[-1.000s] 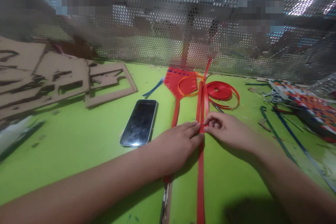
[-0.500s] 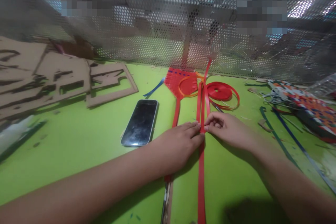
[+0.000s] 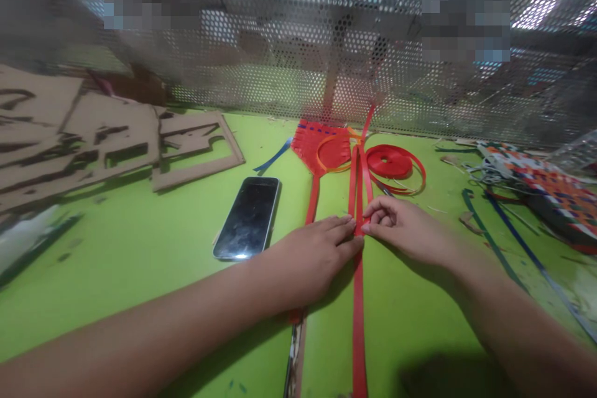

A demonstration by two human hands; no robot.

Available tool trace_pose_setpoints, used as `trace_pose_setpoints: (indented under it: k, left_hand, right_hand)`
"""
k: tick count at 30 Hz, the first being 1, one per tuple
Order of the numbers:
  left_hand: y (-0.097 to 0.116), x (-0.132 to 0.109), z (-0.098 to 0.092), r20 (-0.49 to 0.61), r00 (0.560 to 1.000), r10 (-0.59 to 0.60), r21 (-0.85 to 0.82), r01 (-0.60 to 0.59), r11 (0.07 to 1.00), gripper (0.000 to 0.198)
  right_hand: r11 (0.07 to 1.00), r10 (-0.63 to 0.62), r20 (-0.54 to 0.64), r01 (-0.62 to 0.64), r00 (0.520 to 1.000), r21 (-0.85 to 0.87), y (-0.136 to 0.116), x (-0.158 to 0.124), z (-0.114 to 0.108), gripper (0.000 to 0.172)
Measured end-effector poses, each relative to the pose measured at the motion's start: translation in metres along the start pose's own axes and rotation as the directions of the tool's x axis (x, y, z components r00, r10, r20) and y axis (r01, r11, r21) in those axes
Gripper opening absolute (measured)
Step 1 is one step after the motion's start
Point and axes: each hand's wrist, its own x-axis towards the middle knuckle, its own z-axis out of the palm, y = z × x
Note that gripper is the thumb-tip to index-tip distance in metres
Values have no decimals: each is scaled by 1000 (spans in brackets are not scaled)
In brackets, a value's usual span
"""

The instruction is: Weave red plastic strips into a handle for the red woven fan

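Observation:
Two red strips (image 3: 358, 186) run side by side down the table and meet under my fingertips, with one long strip continuing toward me. My left hand (image 3: 321, 255) lies low across them, its fingertips and thumb gripping the strips. Opposite it, my right hand (image 3: 392, 224) pinches a red strip end between thumb and fingers; the exact grip is partly hidden. Beyond my hands are a red woven piece (image 3: 312, 143) with blue stitches, an orange ring (image 3: 319, 158) and a coil of red strip (image 3: 387, 161). A narrow red-wrapped stick (image 3: 314, 199) passes beneath my left hand.
A phone (image 3: 247, 217) lies left of my left hand. Cut cardboard pieces (image 3: 200, 174) are stacked at the left. A perforated metal panel (image 3: 298, 43) stands along the back. A multicoloured woven item (image 3: 545, 186) and loose green and blue strips (image 3: 527, 236) lie to the right.
The strip beside my right fingertips has shifted slightly, with its end now closer to the fingers. Both hands stay in almost the same place.

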Motion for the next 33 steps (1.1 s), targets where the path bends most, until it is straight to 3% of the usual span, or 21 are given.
trace_pose_setpoints:
  k: [15,25,33]
  left_hand:
    - [5,2,-4,-64,998,-7,33,10,999,43]
    - [3,2,0,2,1000,-14,-20,14,1000,51]
    - [4,2,1,-18,1000,-16,-30,15,999,50]
  right_hand:
    - [1000,-14,32,13,999,27,0,0,-2,12]
    - [998,-34,40,32,999,55,6,3,-2,15]
    - [995,-24,26,21,999,99,7,4,0,12]
